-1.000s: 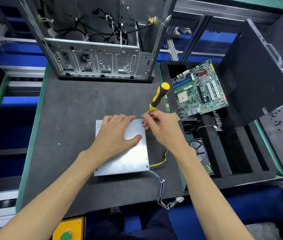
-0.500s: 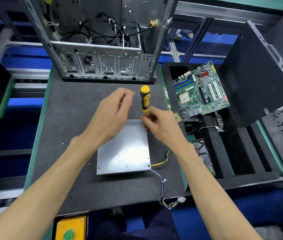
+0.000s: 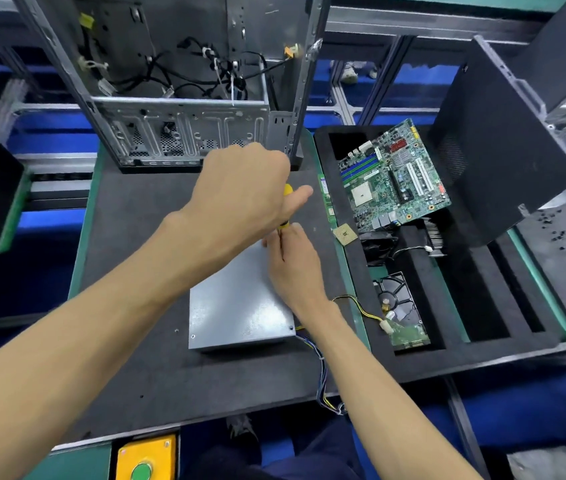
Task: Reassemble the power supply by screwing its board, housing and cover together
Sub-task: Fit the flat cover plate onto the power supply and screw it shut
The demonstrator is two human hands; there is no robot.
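Observation:
The power supply [image 3: 236, 306], a flat silver metal box with its cover on, lies on the dark mat [image 3: 129, 237]. Coloured wires [image 3: 319, 372] trail from its near right corner. A screwdriver [image 3: 286, 209] with a yellow and black handle stands upright at the box's far right corner. My left hand [image 3: 243, 195] is wrapped round the top of the handle and hides most of it. Just below, my right hand [image 3: 292, 258] pinches the shaft near the tip. The tip and the screw are hidden by my fingers.
An open grey computer case [image 3: 184, 98] stands at the back of the mat. To the right, a black foam tray [image 3: 482, 306] holds a green motherboard [image 3: 392, 181], a fan and a hard drive [image 3: 403, 313]. A black side panel [image 3: 503, 150] leans at far right. A yellow box with a green button [image 3: 143, 462] sits at the near edge.
My left hand lifted off the cover, rose and closed over the screwdriver handle. The screwdriver went from tilted to upright. My right hand slid down to the shaft.

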